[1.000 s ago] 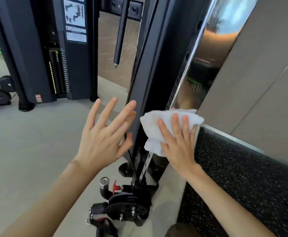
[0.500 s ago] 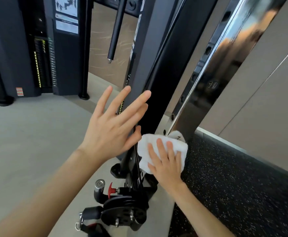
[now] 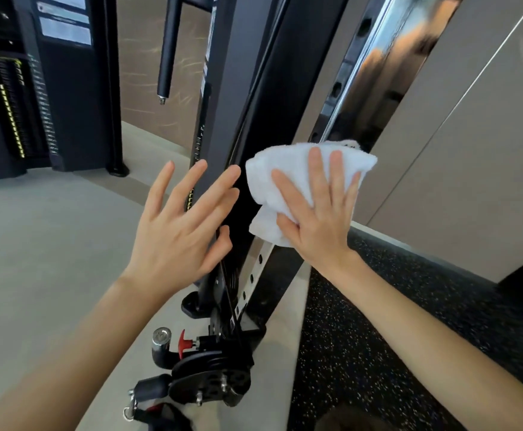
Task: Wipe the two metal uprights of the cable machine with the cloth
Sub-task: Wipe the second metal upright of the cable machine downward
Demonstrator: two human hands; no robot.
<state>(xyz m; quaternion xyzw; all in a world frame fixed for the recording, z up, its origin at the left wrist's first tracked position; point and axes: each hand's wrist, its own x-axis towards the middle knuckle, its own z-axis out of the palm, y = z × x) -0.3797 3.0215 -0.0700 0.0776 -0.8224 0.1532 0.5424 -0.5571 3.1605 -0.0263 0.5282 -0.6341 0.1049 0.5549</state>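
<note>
1. While the right hand point(image 3: 319, 219) is pressing the folded white cloth point(image 3: 285, 169) flat against the chrome upright point(image 3: 387, 66), its grip is lying apart, fingers straight, so the palm is spreading pressure across the metal face.
2. The cloth is sitting low on that upright, well above the pulley carriage point(image 3: 210, 377) at the floor, covering the polished width.
3. The left hand point(image 3: 182, 219) is hovering before the black column point(image 3: 254, 88), grip apart and empty, probably bracing for balance; contact cannot be told.

Left floor point(image 3: 52, 244) open — black column point(image 3: 254, 88), pulley carriage point(image 3: 210, 381) flank chrome upright point(image 3: 390, 63); wall panel point(image 3: 471, 150) near right.
</note>
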